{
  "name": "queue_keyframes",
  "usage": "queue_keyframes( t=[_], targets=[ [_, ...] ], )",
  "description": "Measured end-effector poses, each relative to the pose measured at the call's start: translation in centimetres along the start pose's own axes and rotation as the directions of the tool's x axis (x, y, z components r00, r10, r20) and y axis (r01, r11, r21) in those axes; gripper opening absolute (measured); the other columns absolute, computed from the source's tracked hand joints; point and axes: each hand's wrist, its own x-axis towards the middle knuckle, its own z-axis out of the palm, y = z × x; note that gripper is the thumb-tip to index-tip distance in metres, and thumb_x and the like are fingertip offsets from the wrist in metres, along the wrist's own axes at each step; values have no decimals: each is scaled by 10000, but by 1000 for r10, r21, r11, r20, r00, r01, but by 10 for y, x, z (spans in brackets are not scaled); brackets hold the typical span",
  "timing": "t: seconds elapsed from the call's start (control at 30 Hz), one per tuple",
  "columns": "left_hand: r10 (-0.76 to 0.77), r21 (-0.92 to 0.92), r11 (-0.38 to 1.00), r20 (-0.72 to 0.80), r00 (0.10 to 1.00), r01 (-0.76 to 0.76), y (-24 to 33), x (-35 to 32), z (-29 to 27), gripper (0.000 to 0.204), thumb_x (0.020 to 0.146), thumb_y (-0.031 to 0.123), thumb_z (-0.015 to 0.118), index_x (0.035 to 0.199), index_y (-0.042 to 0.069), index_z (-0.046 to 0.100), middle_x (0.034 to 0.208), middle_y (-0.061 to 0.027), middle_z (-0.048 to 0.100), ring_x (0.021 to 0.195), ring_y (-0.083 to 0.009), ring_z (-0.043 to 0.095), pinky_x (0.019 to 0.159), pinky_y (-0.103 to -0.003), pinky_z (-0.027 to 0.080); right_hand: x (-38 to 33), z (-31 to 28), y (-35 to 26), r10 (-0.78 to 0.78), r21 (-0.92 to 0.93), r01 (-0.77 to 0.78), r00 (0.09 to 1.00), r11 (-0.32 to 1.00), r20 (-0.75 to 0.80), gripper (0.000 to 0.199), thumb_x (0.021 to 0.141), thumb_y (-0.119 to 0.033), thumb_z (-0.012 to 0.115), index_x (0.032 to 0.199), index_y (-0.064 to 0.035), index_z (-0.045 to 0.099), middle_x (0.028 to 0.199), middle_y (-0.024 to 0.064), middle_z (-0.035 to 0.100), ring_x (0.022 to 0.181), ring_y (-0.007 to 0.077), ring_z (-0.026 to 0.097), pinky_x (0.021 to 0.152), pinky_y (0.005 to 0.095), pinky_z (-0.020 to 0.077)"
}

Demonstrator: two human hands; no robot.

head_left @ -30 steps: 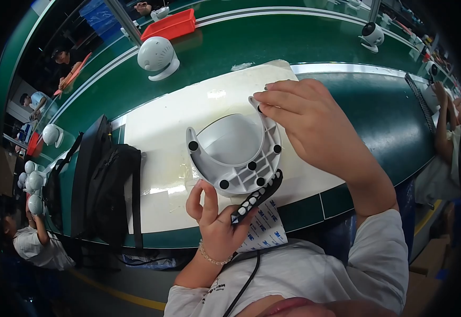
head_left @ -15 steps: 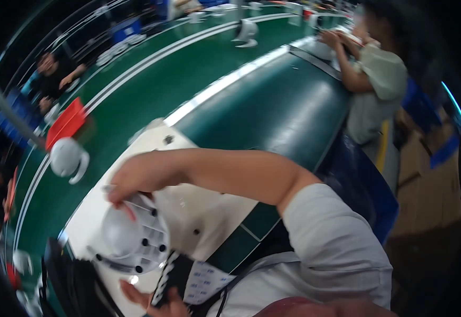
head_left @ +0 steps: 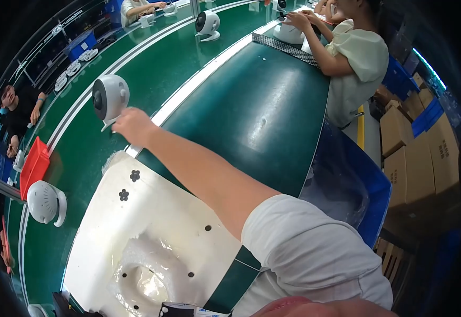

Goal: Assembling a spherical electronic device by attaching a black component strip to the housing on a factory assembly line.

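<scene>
My right hand (head_left: 134, 126), at the end of an outstretched arm, has its fingers closed at the stand of a white round-headed device (head_left: 116, 95) with a dark front. The device is upright, at the near side of the green belt (head_left: 151, 74); whether its base touches the belt is hidden. My left hand is out of view. At the bottom edge shows part of a black-and-white sheet (head_left: 191, 310). Below my right arm lies a white board (head_left: 156, 206), with a glossy padded ring (head_left: 159, 259) on it and several black dots and flower-shaped pieces.
Another white device (head_left: 45, 203) and a red tray (head_left: 36, 162) are on the belt at left. A further device (head_left: 208, 25) stands farther along. Right are a blue bin (head_left: 381, 195) and cardboard boxes (head_left: 415, 174). Co-workers sit across and at the far right.
My right hand has moved from the device lying base-up over the padded ring to an upright device at the belt. My left hand, earlier at the sheet, has left the view.
</scene>
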Motion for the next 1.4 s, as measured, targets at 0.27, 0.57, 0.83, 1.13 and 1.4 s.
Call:
queue_keyframes(
  t=[0.27,0.57,0.83,1.13,1.4],
  targets=[
    [-52,-97,994,43,998,56,-17,13,18,830,767,487,582,1300,-72,277,1254,-270,319,1145,-353,340,957,-429,269,-13,18,59,603,-170,-579,772,797,199,259,767,-127,442,955,-90,616,1081,67,549,1066,225,468,917,406,336],
    [-61,-233,970,45,997,70,-6,12,21,798,775,463,585,1298,-65,292,1237,-244,342,1123,-329,357,944,-415,283,-13,15,47,712,-245,-672,684,699,159,329,789,-139,404,1070,-49,550,1240,79,437,1238,223,303,1005,447,193],
    [-38,-373,926,64,997,59,4,11,28,770,783,442,588,1296,-58,306,1222,-220,363,1102,-307,372,933,-403,295,-28,-8,47,681,-254,-632,669,732,297,251,760,-109,454,965,-79,596,1054,62,546,1055,196,467,918,398,277],
    [971,-259,-211,54,-232,-943,-79,103,8,695,794,391,596,1279,-44,354,1192,-168,388,1051,-261,391,903,-374,312,-13,-3,32,659,-225,-620,707,752,255,246,771,-105,472,984,-88,593,1055,63,544,1047,206,466,917,400,275],
    [41,-315,948,2,999,-38,-4,9,19,689,792,383,599,1274,-46,356,1191,-172,390,1046,-261,397,900,-374,316,-19,7,34,656,-244,-610,682,754,323,261,786,-133,477,1024,-83,574,1057,58,527,1049,206,443,944,406,243]
  ],
)
